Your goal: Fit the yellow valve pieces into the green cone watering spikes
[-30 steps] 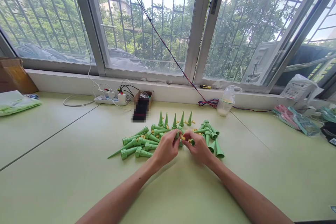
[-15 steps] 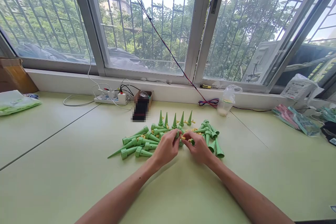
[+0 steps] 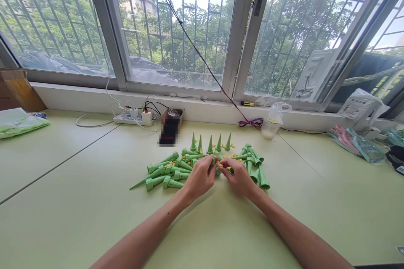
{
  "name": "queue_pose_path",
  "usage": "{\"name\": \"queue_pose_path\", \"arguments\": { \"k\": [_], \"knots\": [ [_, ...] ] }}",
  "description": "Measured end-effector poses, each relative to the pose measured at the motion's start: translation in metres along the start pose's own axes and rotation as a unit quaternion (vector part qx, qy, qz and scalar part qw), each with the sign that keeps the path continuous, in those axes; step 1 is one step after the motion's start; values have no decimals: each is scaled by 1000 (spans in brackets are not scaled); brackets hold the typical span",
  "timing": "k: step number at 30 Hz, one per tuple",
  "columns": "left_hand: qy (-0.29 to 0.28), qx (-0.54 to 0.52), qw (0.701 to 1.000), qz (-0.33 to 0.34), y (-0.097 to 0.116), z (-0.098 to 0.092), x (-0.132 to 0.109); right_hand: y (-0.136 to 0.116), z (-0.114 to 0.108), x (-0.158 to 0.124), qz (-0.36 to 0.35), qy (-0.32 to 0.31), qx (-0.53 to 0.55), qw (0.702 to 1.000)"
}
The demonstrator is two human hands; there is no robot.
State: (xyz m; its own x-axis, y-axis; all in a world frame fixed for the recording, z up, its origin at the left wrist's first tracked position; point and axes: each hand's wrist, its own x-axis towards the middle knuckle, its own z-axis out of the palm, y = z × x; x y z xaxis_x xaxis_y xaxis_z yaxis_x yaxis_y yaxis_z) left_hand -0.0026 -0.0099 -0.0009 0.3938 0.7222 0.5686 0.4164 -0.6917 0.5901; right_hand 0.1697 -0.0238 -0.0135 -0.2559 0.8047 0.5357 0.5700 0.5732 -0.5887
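My left hand (image 3: 202, 178) and my right hand (image 3: 238, 176) meet over the middle of a pale green table (image 3: 78, 201). Both are closed in a pinch, together holding a green cone spike (image 3: 217, 166) with a small yellow part on it. Left of my hands lies a pile of green spikes (image 3: 167, 171) on their sides. Another pile of spikes (image 3: 254, 164) lies to the right. Behind my hands several spikes stand upright in a row (image 3: 210, 144), tips up.
A white power strip (image 3: 134, 118) with cables and a small open box (image 3: 172, 115) sit by the window sill. A plastic cup in a bag (image 3: 270, 124) stands at the back right. Packets (image 3: 356, 143) lie far right, a green bag (image 3: 17, 122) far left.
My hands have hardly moved; the fingers shifted slightly on the spike they hold.
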Motion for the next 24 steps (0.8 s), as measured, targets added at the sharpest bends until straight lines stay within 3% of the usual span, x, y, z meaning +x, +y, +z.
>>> {"name": "queue_pose_path", "arguments": {
  "k": [24],
  "knots": [
    [-7, 9, 1000, 2, 0, 0, 0, 1, 0, 1, -2, -10, -2, 1000]
  ]
}}
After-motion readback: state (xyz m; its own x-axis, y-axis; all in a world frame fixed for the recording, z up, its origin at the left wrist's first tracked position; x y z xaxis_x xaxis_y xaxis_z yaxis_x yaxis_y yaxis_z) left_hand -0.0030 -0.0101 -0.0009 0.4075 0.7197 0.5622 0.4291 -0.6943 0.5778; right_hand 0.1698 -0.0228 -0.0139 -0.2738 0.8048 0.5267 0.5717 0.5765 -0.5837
